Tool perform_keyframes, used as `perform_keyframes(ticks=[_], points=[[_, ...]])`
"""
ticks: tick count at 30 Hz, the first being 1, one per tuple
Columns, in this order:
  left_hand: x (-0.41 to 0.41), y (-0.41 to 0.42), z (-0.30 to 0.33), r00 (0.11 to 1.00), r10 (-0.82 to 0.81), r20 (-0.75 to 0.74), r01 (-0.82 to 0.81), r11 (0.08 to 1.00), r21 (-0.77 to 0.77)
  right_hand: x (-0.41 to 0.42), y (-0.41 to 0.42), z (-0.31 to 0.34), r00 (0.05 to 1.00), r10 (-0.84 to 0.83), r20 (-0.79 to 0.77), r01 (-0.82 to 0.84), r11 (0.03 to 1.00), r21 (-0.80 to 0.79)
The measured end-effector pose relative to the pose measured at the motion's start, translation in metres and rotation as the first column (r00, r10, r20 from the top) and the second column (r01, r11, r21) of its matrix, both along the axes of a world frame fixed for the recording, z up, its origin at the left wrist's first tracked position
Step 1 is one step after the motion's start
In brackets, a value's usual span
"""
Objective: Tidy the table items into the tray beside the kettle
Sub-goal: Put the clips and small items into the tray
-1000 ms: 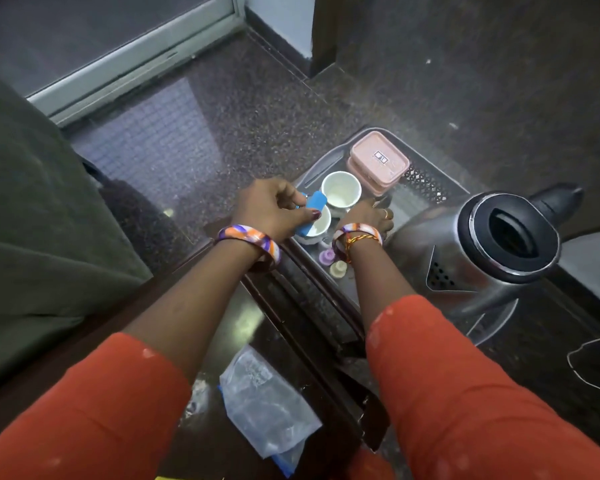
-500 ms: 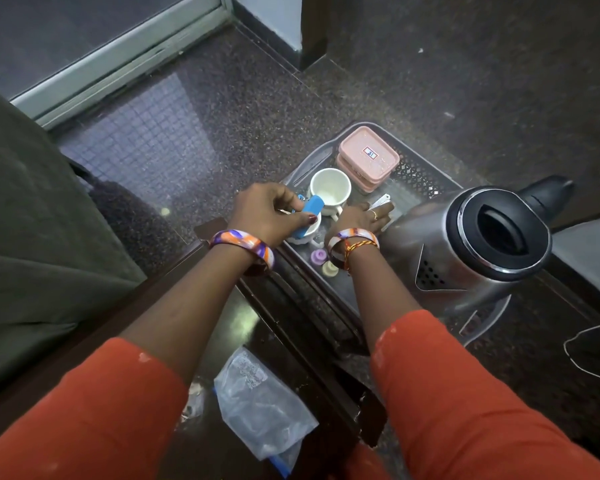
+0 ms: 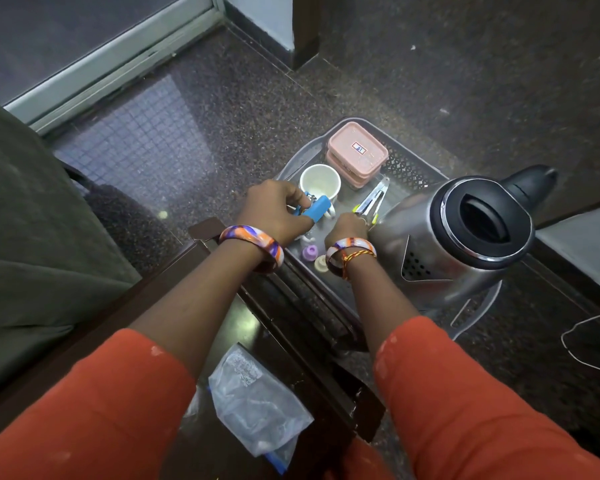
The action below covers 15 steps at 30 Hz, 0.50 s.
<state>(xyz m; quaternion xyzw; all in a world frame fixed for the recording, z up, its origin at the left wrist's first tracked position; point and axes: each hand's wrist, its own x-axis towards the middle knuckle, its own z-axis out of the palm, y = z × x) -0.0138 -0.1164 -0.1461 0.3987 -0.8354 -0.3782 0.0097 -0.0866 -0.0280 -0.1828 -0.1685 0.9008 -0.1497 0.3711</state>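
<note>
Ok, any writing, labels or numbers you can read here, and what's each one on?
Nothing can be read with confidence.
Pink lidded box: a small white sticker with red and dark marks, too small and blurred to read.
Clear plastic bag: a patch of pale print, too faint to read.
Kettle, white cup, tray: no text visible.

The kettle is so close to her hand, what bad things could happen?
The right hand works right beside the kettle, so a bump might shove or tip it. The left hand holds a blue item over the crowded tray; setting it down could knock the white cup. The plastic bag lying on the table may get forgotten.
</note>
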Motion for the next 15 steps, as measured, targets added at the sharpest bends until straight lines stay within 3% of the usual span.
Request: perform_keyframes(ticks=[2, 4, 6, 9, 12, 15], points=[[-0.002, 0.004, -0.001, 1.000, -0.016, -0.004, 0.016, 1.000, -0.006, -0.001, 0.003, -0.002, 0.997, -0.016, 0.075, 0.017, 1.000, -0.011], [-0.006, 0.008, -0.003, 0.999, -0.038, 0.007, 0.038, 0.999, -0.030, -0.001, 0.002, -0.004, 0.926, -0.257, 0.277, 0.287, 0.955, -0.076], [-0.011, 0.012, -0.006, 0.998, -0.064, 0.026, 0.066, 0.995, -0.077, -0.002, 0.003, -0.014, 0.892, -0.360, 0.275, 0.401, 0.910, -0.110], [-0.025, 0.020, -0.010, 0.992, -0.091, 0.088, 0.100, 0.989, -0.108, 0.007, 0.006, -0.019, 0.826, -0.489, 0.280, 0.563, 0.742, -0.365], [-0.039, 0.029, -0.015, 0.983, -0.137, 0.118, 0.146, 0.987, -0.069, 0.019, 0.007, -0.016, 0.694, -0.542, 0.474, 0.717, 0.463, -0.521], [-0.042, 0.034, -0.017, 0.979, -0.161, 0.124, 0.171, 0.983, -0.071, 0.013, 0.003, -0.020, 0.644, -0.595, 0.481, 0.762, 0.445, -0.470]])
